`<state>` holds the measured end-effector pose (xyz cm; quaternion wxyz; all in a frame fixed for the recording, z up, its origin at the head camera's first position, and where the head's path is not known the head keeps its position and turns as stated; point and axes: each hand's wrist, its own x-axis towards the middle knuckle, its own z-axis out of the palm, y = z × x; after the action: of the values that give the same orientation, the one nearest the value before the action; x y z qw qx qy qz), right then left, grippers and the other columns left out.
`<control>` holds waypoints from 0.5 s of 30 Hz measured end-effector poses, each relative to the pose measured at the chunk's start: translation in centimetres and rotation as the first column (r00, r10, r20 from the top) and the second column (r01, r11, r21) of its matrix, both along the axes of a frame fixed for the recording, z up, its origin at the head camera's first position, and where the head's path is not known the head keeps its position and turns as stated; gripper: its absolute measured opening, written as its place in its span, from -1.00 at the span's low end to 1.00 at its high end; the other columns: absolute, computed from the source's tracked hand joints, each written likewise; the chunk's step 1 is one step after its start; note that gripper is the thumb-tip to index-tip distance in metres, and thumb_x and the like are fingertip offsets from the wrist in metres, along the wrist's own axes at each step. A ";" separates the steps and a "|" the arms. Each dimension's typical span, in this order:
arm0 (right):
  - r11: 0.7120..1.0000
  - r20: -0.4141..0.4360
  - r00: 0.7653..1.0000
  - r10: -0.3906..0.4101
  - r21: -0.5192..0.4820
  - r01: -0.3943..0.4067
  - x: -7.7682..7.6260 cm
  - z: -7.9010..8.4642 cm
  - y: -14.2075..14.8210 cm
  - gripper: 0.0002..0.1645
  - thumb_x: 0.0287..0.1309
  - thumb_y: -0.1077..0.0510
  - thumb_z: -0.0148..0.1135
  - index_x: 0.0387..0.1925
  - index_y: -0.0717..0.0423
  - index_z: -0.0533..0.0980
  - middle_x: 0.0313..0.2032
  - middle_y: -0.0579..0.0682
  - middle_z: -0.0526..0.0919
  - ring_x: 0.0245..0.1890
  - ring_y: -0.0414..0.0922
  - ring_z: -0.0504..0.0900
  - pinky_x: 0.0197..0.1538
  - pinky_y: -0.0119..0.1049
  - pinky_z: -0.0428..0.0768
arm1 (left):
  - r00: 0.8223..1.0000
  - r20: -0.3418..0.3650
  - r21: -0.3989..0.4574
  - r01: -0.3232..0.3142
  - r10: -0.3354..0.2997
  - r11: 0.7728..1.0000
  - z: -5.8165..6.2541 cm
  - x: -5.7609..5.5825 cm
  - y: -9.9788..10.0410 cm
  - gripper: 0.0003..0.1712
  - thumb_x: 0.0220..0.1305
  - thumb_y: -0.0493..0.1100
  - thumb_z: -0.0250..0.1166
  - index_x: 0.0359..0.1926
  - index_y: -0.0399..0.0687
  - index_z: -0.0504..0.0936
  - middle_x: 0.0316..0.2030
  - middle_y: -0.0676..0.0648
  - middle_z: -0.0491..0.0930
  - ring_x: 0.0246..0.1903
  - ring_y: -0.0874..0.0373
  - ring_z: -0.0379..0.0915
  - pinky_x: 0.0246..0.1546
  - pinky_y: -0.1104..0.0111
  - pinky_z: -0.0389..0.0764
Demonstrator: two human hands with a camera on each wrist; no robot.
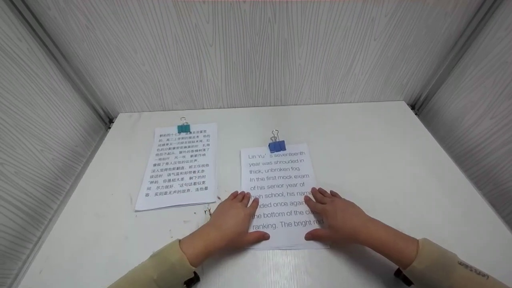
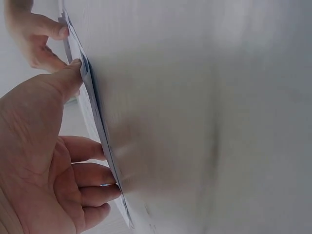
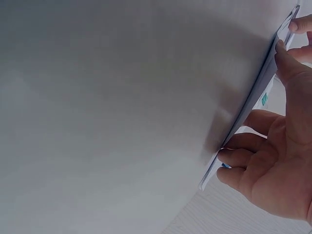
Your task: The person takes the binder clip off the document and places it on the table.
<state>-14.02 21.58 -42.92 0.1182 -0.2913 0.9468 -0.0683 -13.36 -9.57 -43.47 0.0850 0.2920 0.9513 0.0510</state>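
Note:
A stack of printed English sheets (image 1: pixel 280 180) lies on the table, with a blue binder clip (image 1: pixel 277 146) on its top edge. My left hand (image 1: pixel 236 220) rests along the stack's left side, fingertips at the edge and thumb over the lower corner. On the opposite side, my right hand (image 1: pixel 340 218) lies the same way, its thumb pointing inward. In the left wrist view the left hand's fingers (image 2: pixel 92 178) are spread along the paper edge (image 2: pixel 100 122). The right wrist view has the right hand's fingertips (image 3: pixel 228 158) against the edge of the sheets (image 3: pixel 243 107).
Farther left lies another stack, of Chinese-printed sheets (image 1: pixel 180 168), with a teal binder clip (image 1: pixel 183 128) at its top. Wood-grain panels (image 1: pixel 256 52) wall in the white table (image 1: pixel 384 160) at the back and both sides. Small dark marks (image 1: pixel 208 210) spot the tabletop between the stacks.

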 end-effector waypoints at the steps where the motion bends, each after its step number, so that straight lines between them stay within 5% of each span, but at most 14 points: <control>1: 1.000 0.001 1.000 -0.002 0.003 0.002 0.1 0.0 0.1 0.20 0.19 -0.47 0.40 0.57 0.22 0.32 0.56 0.31 0.26 0.57 0.27 0.24 0.55 0.24 0.20 | 1.000 -0.001 0.000 0.003 -0.003 1.000 0.0 0.1 0.1 0.16 0.32 0.56 0.21 0.53 -0.31 0.39 0.45 -0.39 0.40 0.51 -0.26 0.25 0.57 -0.03 0.15; 15: 1.000 0.002 1.000 -0.007 0.006 0.007 1.1 0.0 0.3 0.20 0.19 -0.49 0.37 0.58 0.19 0.31 0.57 0.27 0.25 0.59 0.23 0.20 0.56 0.24 0.18 | 0.999 -0.021 0.049 -0.026 0.027 0.998 -0.2 1.0 0.0 0.11 0.31 0.53 0.26 0.50 -0.26 0.44 0.43 -0.36 0.45 0.48 -0.26 0.30 0.55 -0.10 0.15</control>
<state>-12.90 21.90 -42.89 0.1200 -0.2878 0.9478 -0.0664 -12.36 -9.57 -43.66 0.0668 0.2818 0.9544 0.0724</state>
